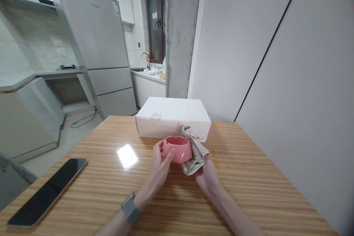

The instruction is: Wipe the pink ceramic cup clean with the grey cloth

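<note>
A pink round ashtray (178, 148) is held just above the wooden table (249, 177), in front of a white cardboard box (173, 116). My left hand (159, 167) grips its left side, thumb on the front wall. My right hand (208, 176) is closed on a beige cloth (195, 155), which is pressed against the ashtray's right side and partly wraps it. The right hand's fingers are mostly hidden under the cloth. A grey watch (129, 209) sits on my left wrist.
A dark phone or tablet (48, 191) lies face up near the table's left edge. A white wall runs along the right. Beyond the table stand a fridge (96, 44), a concrete pillar (181, 33) and a kitchen counter with a sink (148, 72).
</note>
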A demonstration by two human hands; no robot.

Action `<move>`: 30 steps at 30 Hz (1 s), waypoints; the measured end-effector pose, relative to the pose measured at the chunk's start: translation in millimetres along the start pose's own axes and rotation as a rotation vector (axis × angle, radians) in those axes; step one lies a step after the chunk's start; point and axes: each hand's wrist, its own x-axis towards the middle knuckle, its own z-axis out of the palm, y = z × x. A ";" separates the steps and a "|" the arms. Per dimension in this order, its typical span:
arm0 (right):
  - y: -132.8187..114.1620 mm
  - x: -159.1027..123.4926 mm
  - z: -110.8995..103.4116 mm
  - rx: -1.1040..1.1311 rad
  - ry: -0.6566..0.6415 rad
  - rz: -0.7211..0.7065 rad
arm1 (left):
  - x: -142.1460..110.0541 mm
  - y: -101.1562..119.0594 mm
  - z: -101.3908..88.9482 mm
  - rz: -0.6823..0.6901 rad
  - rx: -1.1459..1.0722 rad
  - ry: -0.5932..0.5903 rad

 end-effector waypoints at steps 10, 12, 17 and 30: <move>-10.5 1.2 1.3 0.013 -0.013 0.019 | 5.6 8.0 -7.0 -0.098 -0.027 -0.219; -8.8 -0.6 3.0 0.005 -0.016 0.008 | 10.9 9.4 -11.4 -0.159 -0.110 -0.319; -7.4 -4.1 4.4 0.032 -0.041 0.028 | 13.9 14.5 -11.6 -0.183 -0.091 -0.240; 12.1 -16.3 6.2 0.070 0.132 0.102 | 10.8 3.2 -10.6 -0.001 0.159 0.088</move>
